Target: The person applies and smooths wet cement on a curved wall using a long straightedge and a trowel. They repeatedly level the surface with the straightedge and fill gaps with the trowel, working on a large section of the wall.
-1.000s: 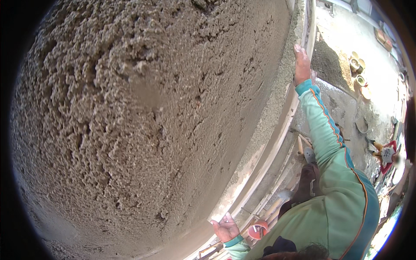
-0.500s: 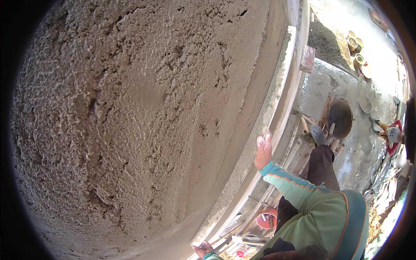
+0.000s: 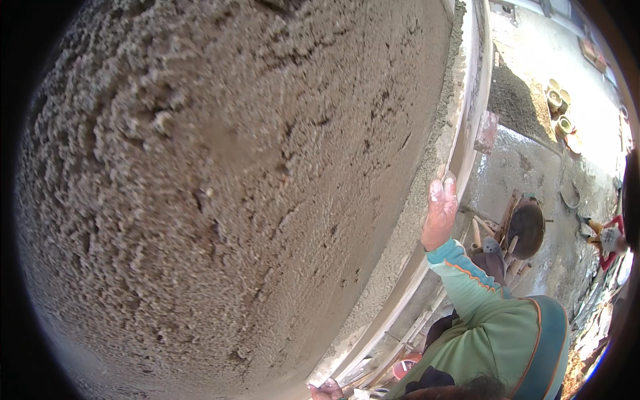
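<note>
Grey-brown mortar is crusted along the long strip edging the pitted wall surface. The right hand, fingers extended at the strip, has been shifted nearer the reddish block, so a farther stretch is reached; whether either hand grips, the left hand being partly cut off, cannot be told.

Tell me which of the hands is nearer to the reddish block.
Right. The right hand is below and left of the reddish block in the picture; the left hand is much farther off, down at the picture's lower edge.
</note>
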`<move>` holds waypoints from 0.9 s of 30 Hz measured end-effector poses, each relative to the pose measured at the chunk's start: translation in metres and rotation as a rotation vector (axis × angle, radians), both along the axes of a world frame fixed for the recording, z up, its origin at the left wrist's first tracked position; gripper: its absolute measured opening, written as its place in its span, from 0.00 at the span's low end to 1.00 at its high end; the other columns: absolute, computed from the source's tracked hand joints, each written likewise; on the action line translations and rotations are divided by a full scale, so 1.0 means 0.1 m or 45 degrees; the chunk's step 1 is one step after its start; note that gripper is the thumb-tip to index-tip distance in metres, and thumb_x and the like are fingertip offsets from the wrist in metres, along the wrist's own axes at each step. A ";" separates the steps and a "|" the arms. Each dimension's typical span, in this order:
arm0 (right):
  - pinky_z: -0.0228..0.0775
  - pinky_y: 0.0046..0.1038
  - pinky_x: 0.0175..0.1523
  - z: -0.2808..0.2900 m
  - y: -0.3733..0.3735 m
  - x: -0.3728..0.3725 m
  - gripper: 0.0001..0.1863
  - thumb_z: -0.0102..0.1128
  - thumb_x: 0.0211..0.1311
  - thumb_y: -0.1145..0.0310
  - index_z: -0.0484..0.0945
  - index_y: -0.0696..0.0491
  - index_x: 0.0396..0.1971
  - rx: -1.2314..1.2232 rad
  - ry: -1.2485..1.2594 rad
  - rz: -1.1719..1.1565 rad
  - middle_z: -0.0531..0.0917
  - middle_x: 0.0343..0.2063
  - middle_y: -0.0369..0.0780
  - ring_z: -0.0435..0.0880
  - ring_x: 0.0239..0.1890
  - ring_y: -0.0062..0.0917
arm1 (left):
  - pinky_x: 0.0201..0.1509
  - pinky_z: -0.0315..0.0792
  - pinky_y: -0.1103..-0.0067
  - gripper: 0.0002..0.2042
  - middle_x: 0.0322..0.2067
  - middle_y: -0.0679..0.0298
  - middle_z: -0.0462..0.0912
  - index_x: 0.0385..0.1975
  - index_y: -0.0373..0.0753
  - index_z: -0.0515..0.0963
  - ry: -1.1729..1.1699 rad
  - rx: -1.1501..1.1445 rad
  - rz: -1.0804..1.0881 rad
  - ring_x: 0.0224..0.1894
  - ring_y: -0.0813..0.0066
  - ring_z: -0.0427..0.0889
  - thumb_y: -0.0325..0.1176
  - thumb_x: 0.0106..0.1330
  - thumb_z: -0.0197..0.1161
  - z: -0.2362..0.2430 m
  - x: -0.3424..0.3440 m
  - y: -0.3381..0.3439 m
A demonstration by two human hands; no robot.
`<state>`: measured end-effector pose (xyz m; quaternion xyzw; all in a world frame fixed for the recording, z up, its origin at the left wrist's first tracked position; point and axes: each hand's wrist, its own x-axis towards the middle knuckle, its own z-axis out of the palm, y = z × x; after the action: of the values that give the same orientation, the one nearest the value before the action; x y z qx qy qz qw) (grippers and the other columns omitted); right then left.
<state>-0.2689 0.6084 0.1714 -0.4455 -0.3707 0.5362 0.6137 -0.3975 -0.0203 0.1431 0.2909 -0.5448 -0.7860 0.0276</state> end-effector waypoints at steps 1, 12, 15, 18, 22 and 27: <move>0.58 0.33 0.67 0.10 0.16 0.00 0.30 0.49 0.75 0.58 0.64 0.69 0.63 -0.030 0.023 0.009 0.75 0.56 0.50 0.72 0.59 0.33 | 0.46 0.80 0.71 0.16 0.40 0.63 0.85 0.46 0.40 0.75 0.016 0.016 -0.017 0.40 0.68 0.84 0.47 0.70 0.61 0.05 0.08 0.23; 0.65 0.31 0.59 0.90 2.64 0.52 0.33 0.52 0.72 0.48 0.75 0.67 0.54 0.572 -0.221 -0.256 0.82 0.45 0.47 0.78 0.49 0.33 | 0.62 0.69 0.65 0.22 0.54 0.57 0.79 0.55 0.40 0.71 0.096 0.240 -0.466 0.54 0.62 0.77 0.49 0.70 0.59 1.00 1.04 2.73; 0.66 0.31 0.58 0.96 2.63 0.52 0.32 0.52 0.72 0.48 0.76 0.65 0.55 0.334 0.063 -0.143 0.82 0.45 0.47 0.78 0.48 0.33 | 0.62 0.69 0.65 0.24 0.55 0.57 0.78 0.57 0.39 0.70 0.158 0.240 -0.534 0.56 0.63 0.76 0.50 0.70 0.60 1.09 1.08 2.82; 0.66 0.34 0.57 0.88 2.08 0.41 0.31 0.51 0.73 0.48 0.75 0.64 0.56 0.303 -0.133 -0.178 0.82 0.46 0.50 0.79 0.49 0.36 | 0.62 0.69 0.66 0.25 0.54 0.57 0.78 0.57 0.39 0.69 0.170 0.206 -0.456 0.56 0.63 0.76 0.51 0.69 0.61 0.94 0.93 2.34; 0.63 0.35 0.63 0.49 0.83 0.12 0.31 0.48 0.74 0.51 0.70 0.66 0.59 0.263 -0.309 -0.120 0.80 0.51 0.55 0.77 0.57 0.44 | 0.61 0.70 0.68 0.26 0.53 0.59 0.78 0.55 0.39 0.70 0.178 0.072 -0.271 0.55 0.66 0.76 0.52 0.68 0.64 0.73 0.57 1.17; 0.54 0.39 0.70 -0.07 -1.12 -0.31 0.35 0.44 0.76 0.55 0.58 0.74 0.64 0.020 -0.243 0.101 0.66 0.63 0.63 0.66 0.66 0.50 | 0.53 0.74 0.73 0.23 0.51 0.60 0.79 0.54 0.39 0.71 0.347 0.006 -0.115 0.52 0.68 0.77 0.50 0.70 0.62 0.64 0.16 -0.38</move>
<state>-0.3001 0.4969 0.1644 -0.4746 -0.4491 0.5122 0.5573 -0.3813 -0.0587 0.2067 0.1568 -0.5468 -0.8198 0.0652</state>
